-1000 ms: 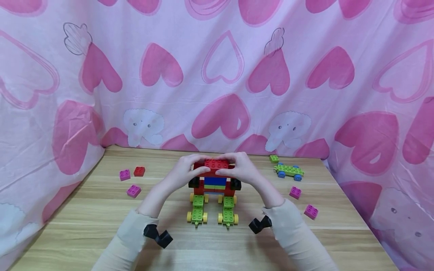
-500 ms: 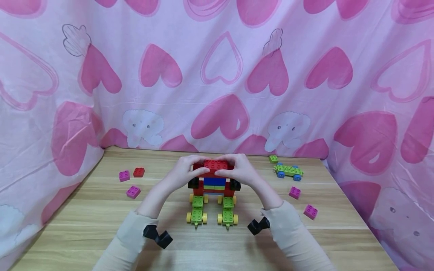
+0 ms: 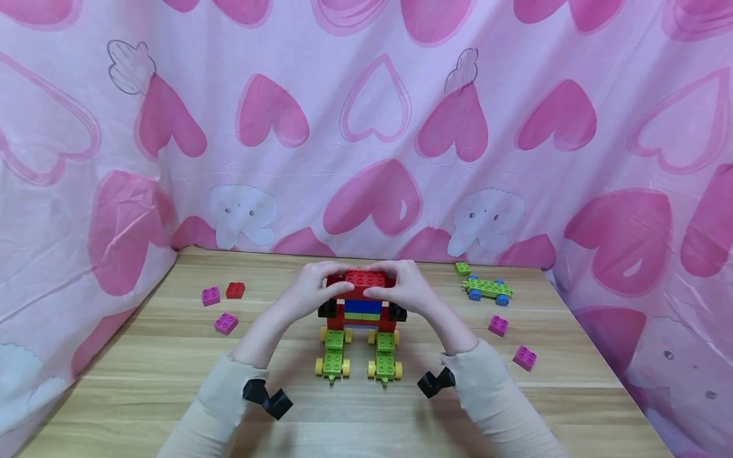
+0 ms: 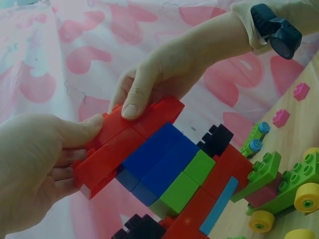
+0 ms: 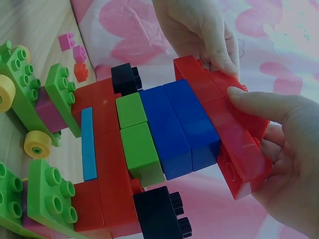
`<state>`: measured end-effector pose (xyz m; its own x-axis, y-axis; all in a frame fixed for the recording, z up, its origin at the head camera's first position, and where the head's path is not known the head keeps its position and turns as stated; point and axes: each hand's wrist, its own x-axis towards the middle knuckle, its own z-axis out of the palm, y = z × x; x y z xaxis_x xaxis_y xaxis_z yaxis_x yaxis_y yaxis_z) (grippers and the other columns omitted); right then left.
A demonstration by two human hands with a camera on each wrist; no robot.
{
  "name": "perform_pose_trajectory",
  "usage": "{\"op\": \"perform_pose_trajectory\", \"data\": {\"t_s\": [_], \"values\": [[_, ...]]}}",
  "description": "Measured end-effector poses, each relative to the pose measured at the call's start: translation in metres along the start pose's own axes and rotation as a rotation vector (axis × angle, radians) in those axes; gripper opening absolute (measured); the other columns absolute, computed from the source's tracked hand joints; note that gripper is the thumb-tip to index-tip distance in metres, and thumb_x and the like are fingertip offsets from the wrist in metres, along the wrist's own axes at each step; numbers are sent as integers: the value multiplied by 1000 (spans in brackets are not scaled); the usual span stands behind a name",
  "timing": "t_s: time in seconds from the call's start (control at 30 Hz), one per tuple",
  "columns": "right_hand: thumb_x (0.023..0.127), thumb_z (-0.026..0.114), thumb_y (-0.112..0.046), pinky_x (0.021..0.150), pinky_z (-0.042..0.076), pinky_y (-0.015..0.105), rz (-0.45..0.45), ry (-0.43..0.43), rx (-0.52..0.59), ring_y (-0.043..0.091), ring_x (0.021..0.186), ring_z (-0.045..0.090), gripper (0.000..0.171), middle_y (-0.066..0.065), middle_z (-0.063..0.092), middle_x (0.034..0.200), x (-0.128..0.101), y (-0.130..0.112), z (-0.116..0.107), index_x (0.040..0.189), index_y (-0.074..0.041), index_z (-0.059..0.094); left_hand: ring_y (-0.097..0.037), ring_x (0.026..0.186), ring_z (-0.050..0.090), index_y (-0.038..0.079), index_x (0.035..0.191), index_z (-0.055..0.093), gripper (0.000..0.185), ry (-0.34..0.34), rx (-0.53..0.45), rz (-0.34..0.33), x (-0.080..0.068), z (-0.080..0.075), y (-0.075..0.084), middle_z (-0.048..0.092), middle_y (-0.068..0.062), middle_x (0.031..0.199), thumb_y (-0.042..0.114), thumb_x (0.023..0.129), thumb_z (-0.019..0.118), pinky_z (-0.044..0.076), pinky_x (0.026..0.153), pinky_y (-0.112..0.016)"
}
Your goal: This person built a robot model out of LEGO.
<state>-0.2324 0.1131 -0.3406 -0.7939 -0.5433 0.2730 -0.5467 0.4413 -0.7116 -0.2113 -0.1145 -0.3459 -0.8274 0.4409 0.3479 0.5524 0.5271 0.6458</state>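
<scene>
A toy-brick figure stands mid-table in the head view. Its top is a wide row of red bricks point(image 3: 365, 278) with blue bricks point(image 4: 160, 162), then green bricks point(image 5: 139, 149), stacked beneath. Black bricks point(image 5: 158, 214) stick out at both sides. Below, red bricks rest on two green wheeled bases point(image 3: 333, 364) with yellow wheels. My left hand point(image 3: 309, 291) grips the left end of the red top row, thumb on the near face. At the right end, my right hand point(image 3: 408, 289) holds the same row, its thumb pressed to the front. Fingers behind the row are partly hidden.
Two magenta bricks point(image 3: 226, 323) and a red brick point(image 3: 235, 290) lie to the left. To the right are two more magenta bricks point(image 3: 525, 358), a green wheeled base point(image 3: 488, 288) with blue wheels and a green brick point(image 3: 462, 268). A heart-patterned curtain point(image 3: 372, 191) closes off the back.
</scene>
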Motion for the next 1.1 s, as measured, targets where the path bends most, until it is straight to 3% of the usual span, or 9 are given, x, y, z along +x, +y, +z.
{"op": "perform_pose_trajectory", "data": {"t_s": [0.73,1.1], "values": [[84,78,-22,72,57,27,41,13,42,15,81,65,39,8,74,101,-1,0,2,120,-8,69,-27,108,65,4,123,67,36,75,-7,45,-5,5,-1,70,-12,118,25,93,67,54,93,-45],[84,78,-21,70,56,26,34,30,51,14,79,65,39,7,74,100,-3,1,4,119,-8,69,-28,109,65,4,124,66,37,101,-34,32,-6,11,-3,69,-13,120,23,92,68,55,93,-45]]}}
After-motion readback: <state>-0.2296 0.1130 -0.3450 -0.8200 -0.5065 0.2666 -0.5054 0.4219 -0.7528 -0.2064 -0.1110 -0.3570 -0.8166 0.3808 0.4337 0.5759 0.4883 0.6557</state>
